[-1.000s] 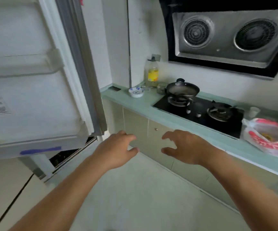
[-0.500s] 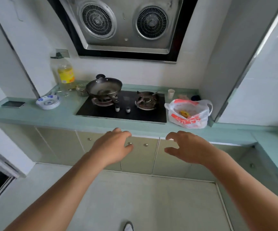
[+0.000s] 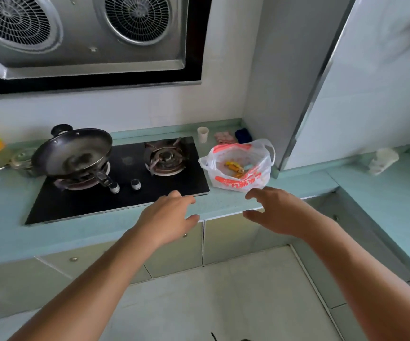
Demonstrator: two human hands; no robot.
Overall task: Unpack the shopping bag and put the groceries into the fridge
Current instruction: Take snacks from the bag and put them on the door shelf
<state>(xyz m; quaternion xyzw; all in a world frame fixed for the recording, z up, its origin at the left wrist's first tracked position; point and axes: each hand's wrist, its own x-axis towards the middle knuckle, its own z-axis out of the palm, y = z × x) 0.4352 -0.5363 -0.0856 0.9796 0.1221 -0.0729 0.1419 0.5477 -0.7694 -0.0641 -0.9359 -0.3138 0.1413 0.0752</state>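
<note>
— Where's the bag?
— On the worktop (image 3: 304, 183), right of the hob (image 3: 125, 193), sits the shopping bag (image 3: 238, 166).
— Hands?
— Both arms reach over the front edge. The left hand (image 3: 169, 217) and right hand (image 3: 280, 212) are palm-down, fingers loose, holding nothing.

I see a white shopping bag (image 3: 238, 183) printed with red-orange bands and lettering, a yellow item (image 3: 233, 166) showing through it. The counter (image 3: 223, 205) is pale teal, the hob (image 3: 125, 198) glossy black, the wok (image 3: 73, 153) dark grey. The cup (image 3: 202, 134) is white, the cloth (image 3: 224, 137) pink-patterned, the hood (image 3: 88, 33) silver framed in black.
</note>
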